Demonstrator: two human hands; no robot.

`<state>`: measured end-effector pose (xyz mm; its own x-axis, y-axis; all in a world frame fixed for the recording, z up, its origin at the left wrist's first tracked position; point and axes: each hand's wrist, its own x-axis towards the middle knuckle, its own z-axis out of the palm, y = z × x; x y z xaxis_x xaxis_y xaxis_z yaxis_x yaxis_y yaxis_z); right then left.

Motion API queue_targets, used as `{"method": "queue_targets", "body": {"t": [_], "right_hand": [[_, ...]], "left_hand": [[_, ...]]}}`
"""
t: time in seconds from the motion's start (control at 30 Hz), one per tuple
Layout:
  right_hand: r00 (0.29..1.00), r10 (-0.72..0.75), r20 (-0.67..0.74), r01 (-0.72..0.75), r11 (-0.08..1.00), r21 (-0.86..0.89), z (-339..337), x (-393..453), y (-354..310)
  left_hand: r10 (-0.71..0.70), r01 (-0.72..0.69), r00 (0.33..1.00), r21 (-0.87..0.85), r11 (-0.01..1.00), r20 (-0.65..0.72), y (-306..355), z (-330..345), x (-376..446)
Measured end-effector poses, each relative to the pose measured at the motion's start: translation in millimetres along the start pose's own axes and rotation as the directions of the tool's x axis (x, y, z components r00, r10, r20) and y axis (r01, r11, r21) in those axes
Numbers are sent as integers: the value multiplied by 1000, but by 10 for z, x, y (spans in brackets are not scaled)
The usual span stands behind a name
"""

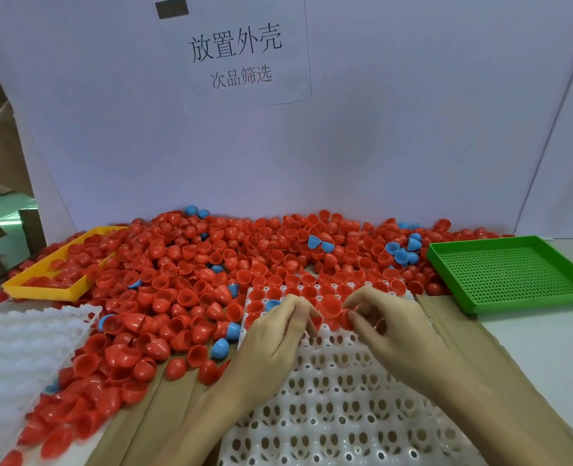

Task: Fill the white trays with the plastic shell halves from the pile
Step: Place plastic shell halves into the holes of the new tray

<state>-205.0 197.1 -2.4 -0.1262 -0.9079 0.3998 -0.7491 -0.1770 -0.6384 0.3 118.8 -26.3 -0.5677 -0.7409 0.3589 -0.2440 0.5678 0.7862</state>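
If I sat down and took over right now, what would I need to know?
Left hand: fingers curled over the tray, pinching a red shell.
Right hand: pinching another red shell at the tray's far part.
Pile: red and a few blue shells, spread behind and left of the tray.
Done: the far rows hold shells, one of them blue.
Left: most near pockets are bare. A second white tray on the left looks unfilled.
Yellow tray holds some red shells; green tray has none.

Head view, close, looking forward-down over white tray
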Motion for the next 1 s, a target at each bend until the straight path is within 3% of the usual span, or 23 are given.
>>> {"method": "queue_targets", "body": {"t": [0.2,0.3,1.0], "right_hand": [[932,320,-170,-340,934,-105,-227,114,316],[893,407,-195,-430,898,-93,-252,119,413],[865,459,-201,-482,873,-79,-219,124,419]], "left_hand": [[-8,-1,997,116,993,77,-57,30,0],[2,-17,996,159,987,94,-65,37,-6],[26,-81,981,288,954,191,-52,18,-6]]}}
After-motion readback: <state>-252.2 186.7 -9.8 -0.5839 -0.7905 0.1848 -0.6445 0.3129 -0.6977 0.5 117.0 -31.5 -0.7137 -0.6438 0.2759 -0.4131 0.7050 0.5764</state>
